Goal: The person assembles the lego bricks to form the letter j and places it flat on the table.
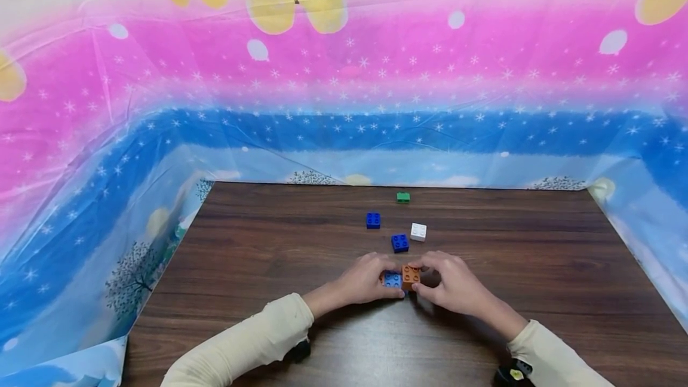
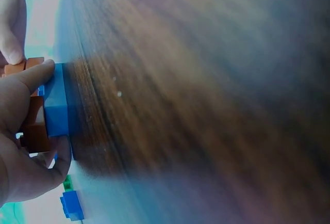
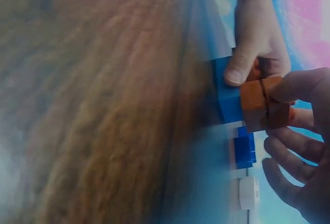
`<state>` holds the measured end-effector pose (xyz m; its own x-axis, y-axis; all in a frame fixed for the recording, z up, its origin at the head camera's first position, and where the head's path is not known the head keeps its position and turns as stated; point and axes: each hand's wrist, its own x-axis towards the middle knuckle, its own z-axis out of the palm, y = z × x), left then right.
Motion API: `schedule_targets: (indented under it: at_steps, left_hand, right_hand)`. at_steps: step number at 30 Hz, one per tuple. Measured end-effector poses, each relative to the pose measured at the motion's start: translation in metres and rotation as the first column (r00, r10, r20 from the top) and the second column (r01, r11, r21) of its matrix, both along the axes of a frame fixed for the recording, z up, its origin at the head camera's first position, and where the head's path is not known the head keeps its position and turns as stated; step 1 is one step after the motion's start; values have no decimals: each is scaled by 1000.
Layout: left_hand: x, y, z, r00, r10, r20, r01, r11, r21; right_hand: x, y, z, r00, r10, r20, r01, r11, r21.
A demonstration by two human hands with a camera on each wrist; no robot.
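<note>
Between both hands, low over the wooden table, is a small build of toy building bricks. Its base is a blue brick (image 3: 228, 102), held by my left hand (image 1: 364, 279) with the thumb on one side and fingers on the other. An orange brick (image 2: 36, 131) sits on one end of the base, partly hidden by that hand. Light blue studs (image 1: 392, 280) show in the middle. At the other end, my right hand (image 1: 450, 282) pinches a stack of two orange bricks (image 3: 253, 105) between thumb and fingers. Whether this stack is fully pressed on, I cannot tell.
Beyond the hands lie two dark blue bricks (image 1: 400, 243) (image 1: 373, 220), a white brick (image 1: 418, 232) and a green brick (image 1: 403, 197) farthest back. A patterned cloth (image 1: 344, 130) hangs behind the brown table (image 1: 258, 232) and along its sides.
</note>
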<state>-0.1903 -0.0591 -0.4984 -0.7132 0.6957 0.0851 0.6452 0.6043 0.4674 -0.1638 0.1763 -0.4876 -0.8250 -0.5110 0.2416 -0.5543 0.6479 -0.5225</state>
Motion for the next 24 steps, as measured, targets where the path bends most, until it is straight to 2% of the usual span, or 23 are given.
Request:
schedule_targets:
  at_steps: [4, 16, 24]
  left_hand:
    - [0, 0, 1, 1000, 3, -1, -3, 1000, 2]
    - [1, 2, 3, 1000, 12, 7, -12, 1000, -11]
    - [1, 2, 0, 1000, 12, 6, -12, 1000, -6]
  right_hand:
    - [0, 0, 2, 1000, -2, -23, 2, 1000, 13]
    - [-2, 0, 4, 1000, -8, -26, 10, 997, 72]
    - [-3, 0, 1, 1000, -22, -6, 23, 998, 63]
